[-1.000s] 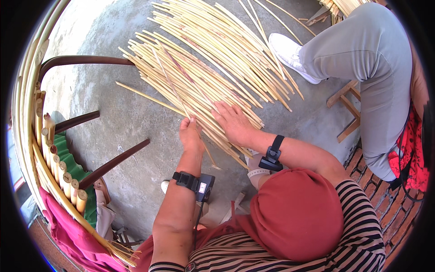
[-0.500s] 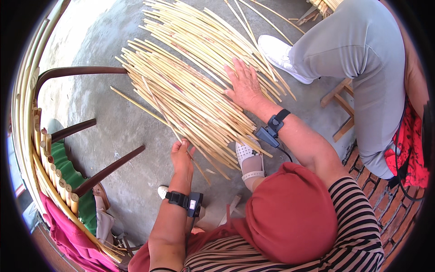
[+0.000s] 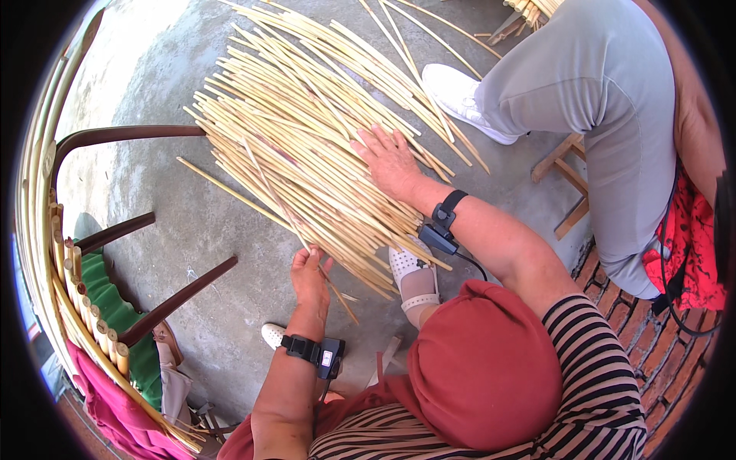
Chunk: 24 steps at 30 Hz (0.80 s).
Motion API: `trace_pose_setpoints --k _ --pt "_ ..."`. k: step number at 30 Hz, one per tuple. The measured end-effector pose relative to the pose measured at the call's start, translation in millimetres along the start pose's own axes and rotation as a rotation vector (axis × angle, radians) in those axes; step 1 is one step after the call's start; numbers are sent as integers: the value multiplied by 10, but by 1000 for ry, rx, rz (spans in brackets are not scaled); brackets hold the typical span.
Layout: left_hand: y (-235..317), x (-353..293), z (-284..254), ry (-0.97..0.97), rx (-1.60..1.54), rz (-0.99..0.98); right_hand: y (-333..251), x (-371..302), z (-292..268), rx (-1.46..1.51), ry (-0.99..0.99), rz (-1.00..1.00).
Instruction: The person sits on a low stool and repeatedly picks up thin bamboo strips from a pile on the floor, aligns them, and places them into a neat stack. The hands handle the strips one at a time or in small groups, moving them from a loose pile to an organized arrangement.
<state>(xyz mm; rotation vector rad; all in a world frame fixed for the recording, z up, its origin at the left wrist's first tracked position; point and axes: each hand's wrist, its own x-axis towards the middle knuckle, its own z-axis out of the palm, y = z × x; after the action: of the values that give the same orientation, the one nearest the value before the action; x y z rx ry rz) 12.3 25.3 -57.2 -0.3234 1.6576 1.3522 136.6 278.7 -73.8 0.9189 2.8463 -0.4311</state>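
My left hand [image 3: 310, 280] pinches one thin pale stick [image 3: 268, 184] between thumb and fingers near its lower end. That stick slants up and left across the edge of a wide heap of peeled sticks [image 3: 322, 165], which lies roughly side by side on the floor. On the heap's right part rests my right hand [image 3: 389, 162], palm down with its fingers spread. Whether any stick is gripped under that palm cannot be seen, but the fingers look outstretched. One stick [image 3: 222, 188] sticks out past the heap on the left.
A person's grey-trousered leg [image 3: 575, 84] and white shoe [image 3: 456, 92] are at the right, beside a wooden stool [image 3: 571, 180]. To the left stands a cane chair [image 3: 100, 330] with dark legs [image 3: 180, 301]. More sticks [image 3: 529, 15] lie at the top right.
My right hand has slid left and slightly nearer, and sticks under it have shifted left, closing the gap between two parts of the heap. My left hand keeps its pinch on the stick.
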Motion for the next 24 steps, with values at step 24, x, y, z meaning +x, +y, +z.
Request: trace_pose_setpoints --k 24 --pt "-71 1 -127 16 -2 -1 580 -108 -66 31 317 154"
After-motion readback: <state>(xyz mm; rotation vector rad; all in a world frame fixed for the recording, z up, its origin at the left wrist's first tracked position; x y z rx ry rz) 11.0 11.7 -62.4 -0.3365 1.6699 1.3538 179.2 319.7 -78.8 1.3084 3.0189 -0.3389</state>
